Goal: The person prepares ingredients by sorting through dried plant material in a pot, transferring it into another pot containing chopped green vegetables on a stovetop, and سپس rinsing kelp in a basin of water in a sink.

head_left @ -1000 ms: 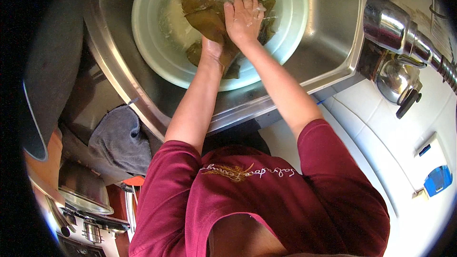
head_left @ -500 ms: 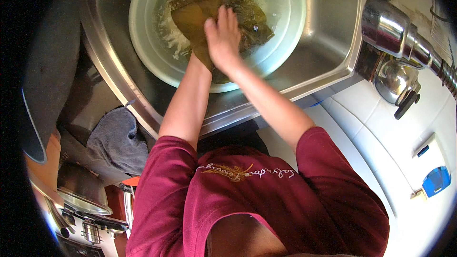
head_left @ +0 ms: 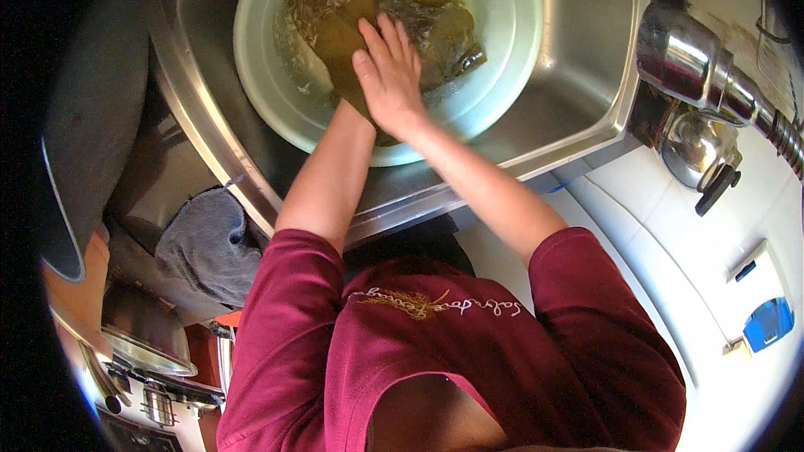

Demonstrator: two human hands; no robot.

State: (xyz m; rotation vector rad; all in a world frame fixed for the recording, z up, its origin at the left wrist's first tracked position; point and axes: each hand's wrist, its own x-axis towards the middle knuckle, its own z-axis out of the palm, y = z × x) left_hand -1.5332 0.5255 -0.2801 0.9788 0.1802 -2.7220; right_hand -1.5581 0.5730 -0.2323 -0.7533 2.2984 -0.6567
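A pale green basin (head_left: pixel 515 50) holds water and a soaked olive-brown sheet (head_left: pixel 435 21), folded and partly under the surface; whether it is cloth or leaf I cannot tell. My right hand (head_left: pixel 391 84) lies flat on top of the sheet, fingers stretched out. My left forearm (head_left: pixel 328 167) reaches into the basin from below, and the left hand disappears beneath a flap of the sheet, so its fingers are hidden.
The basin stands in a steel sink (head_left: pixel 578 50). A grey towel (head_left: pixel 209 243) hangs left of the sink's front edge. To the right are a chrome cylindrical fixture (head_left: pixel 682 50) and a metal pot with a black handle (head_left: pixel 699 146). A lidded pan (head_left: pixel 146 335) sits at lower left.
The basin has shifted slightly to the right. The flap of sheet over my left hand lies flatter, and my right hand has moved a little, fingers more spread.
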